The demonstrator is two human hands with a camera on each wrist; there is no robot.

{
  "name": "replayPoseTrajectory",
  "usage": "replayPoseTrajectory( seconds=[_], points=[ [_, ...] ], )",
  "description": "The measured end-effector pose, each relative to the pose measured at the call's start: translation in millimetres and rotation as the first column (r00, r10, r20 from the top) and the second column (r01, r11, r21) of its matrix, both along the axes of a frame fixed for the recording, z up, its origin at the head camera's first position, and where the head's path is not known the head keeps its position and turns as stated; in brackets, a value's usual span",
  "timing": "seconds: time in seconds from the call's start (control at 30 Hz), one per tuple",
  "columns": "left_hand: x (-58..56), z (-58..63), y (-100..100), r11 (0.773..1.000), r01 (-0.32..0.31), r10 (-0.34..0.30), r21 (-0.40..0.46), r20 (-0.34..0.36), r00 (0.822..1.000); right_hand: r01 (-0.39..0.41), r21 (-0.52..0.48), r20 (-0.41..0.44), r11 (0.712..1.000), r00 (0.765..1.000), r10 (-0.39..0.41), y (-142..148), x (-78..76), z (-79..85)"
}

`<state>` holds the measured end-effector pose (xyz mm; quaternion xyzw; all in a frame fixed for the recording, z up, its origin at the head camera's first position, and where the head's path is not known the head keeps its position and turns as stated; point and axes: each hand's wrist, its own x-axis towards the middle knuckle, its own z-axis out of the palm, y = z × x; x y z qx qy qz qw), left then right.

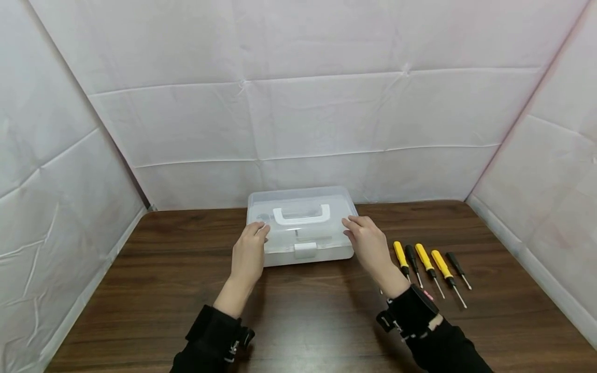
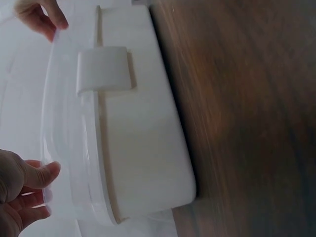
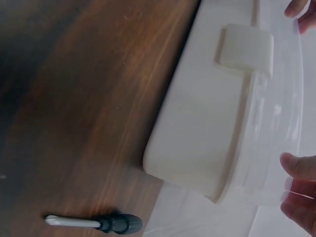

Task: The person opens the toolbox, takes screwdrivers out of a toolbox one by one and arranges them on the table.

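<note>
A storage box (image 1: 305, 252) with a translucent lid and a white base sits near the back edge of the table. Its white carrying handle (image 1: 301, 220) lies on the lid, and the front latch (image 2: 103, 69) is down over the rim. My left hand (image 1: 249, 248) grips the lid's front left corner, thumb and fingers on either side of its edge in the left wrist view. At the opposite front corner, my right hand (image 1: 368, 243) holds the lid in the same manner. Contents are only faintly visible through the plastic.
Right of the box lie several screwdrivers, among them a yellow one (image 1: 423, 256) and a short black one (image 1: 454, 263). My right forearm partly covers others. White sheeting (image 1: 322, 119) closes off the back and both sides of the brown wooden table (image 1: 186, 259).
</note>
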<state>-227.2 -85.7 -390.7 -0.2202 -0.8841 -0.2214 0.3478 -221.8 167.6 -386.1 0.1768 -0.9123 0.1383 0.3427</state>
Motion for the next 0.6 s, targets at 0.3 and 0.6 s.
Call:
replayPoseTrajectory(
  seconds=[0.3, 0.6],
  points=[
    [-26.2, 1.5, -0.3, 1.000, -0.017, 0.017, 0.003, 0.009, 1.000, 0.015, 0.041, 0.036, 0.999, 0.999, -0.016, -2.4, -24.1, -0.4],
    [-27.0, 0.4, -3.3, 0.998, -0.032, 0.035, -0.046, 0.056, 0.998, -0.025, 0.066, 0.092, 0.997, 0.996, 0.019, 1.3, -27.6, 2.5]
  ],
)
